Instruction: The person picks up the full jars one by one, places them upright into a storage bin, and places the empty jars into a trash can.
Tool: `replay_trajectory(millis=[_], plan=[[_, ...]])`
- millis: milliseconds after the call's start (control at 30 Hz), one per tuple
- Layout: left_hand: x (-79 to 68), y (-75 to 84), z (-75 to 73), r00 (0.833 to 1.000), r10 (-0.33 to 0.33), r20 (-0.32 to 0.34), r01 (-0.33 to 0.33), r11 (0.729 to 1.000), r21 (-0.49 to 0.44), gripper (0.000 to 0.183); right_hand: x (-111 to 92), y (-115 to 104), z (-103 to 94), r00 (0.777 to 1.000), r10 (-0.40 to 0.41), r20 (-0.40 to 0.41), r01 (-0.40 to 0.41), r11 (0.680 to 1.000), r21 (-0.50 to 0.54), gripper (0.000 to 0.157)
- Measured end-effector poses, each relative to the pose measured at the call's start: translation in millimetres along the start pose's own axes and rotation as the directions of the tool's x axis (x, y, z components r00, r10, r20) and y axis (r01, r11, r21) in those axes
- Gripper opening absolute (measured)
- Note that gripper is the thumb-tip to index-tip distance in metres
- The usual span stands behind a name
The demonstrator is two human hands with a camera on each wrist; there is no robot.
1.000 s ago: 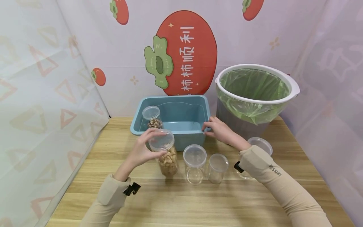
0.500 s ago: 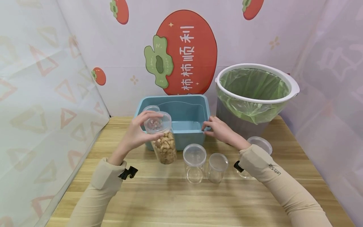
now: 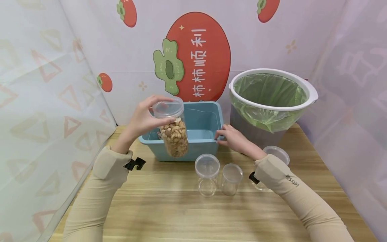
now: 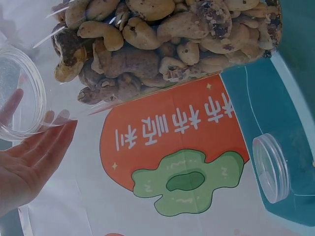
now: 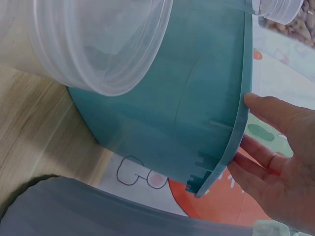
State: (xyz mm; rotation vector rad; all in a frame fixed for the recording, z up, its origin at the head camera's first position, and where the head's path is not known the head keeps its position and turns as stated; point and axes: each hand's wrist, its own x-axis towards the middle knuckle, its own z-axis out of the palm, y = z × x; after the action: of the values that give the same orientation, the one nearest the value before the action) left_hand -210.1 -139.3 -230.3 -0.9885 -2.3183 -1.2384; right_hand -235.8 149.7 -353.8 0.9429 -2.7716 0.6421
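Observation:
My left hand point(image 3: 143, 116) grips a clear plastic jar of cashews point(image 3: 176, 139) near its lid, thumb and fingers on either side. The jar is raised and slightly tilted, overlapping the front of the blue plastic bin point(image 3: 201, 147) in the head view. Close up, the left wrist view shows the cashews point(image 4: 147, 44) through the jar wall. My right hand point(image 3: 234, 138) pinches the bin's front right rim; in the right wrist view its thumb and fingers point(image 5: 266, 110) straddle that rim. Inside the bin, a second lidded jar point(image 4: 270, 167) is mostly hidden from the head view.
Two clear lidded jars, one taller point(image 3: 207, 168) and one shorter point(image 3: 232, 174), stand in front of the bin on the wooden table point(image 3: 181, 215). Another clear jar point(image 3: 277, 154) is partly behind my right sleeve. A grey trash can point(image 3: 246, 126) with a green liner point(image 3: 272, 122) stands back right.
My left hand has lifted the cashew jar off the table, up and back toward the bin. It now covers the jar inside. My right hand stays at the rim.

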Motion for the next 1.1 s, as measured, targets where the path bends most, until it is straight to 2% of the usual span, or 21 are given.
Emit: replay_trajectory(millis=[67, 167, 233, 567, 733, 1100], plan=[[8.1, -0.7, -1.9, 1.000, -0.027, 0.005, 0.027, 1.000, -0.011, 0.047, 0.2, -0.4, -0.2, 1.000, 0.001, 0.003, -0.001, 1.000, 0.000, 0.009], [19.5, -15.7, -2.9, 0.998, -0.066, 0.003, 0.066, 0.998, 0.012, 0.048, 0.4, -1.0, -0.4, 1.000, 0.007, 0.006, -0.007, 1.000, 0.004, 0.009], [26.9, -19.1, -3.5, 0.996, -0.087, 0.006, 0.087, 0.996, 0.031, 0.049, 0.4, -1.2, -0.4, 1.000, 0.006, 0.004, -0.006, 1.000, 0.005, 0.008], [57.4, -31.4, -2.1, 0.983, -0.183, 0.029, 0.174, 0.967, 0.188, 0.055, -0.3, 0.2, -0.1, 1.000, 0.003, -0.004, -0.003, 1.000, 0.004, 0.009], [66.8, -40.5, 3.0, 0.973, -0.229, 0.035, 0.216, 0.949, 0.229, 0.059, -1.1, 0.0, -0.4, 1.000, -0.012, -0.012, 0.012, 1.000, 0.002, 0.008], [77.8, -64.1, 22.4, 0.962, -0.260, 0.080, 0.233, 0.940, 0.250, 0.055, -0.9, 0.7, 0.4, 1.000, -0.019, -0.019, 0.019, 1.000, -0.007, 0.009]])
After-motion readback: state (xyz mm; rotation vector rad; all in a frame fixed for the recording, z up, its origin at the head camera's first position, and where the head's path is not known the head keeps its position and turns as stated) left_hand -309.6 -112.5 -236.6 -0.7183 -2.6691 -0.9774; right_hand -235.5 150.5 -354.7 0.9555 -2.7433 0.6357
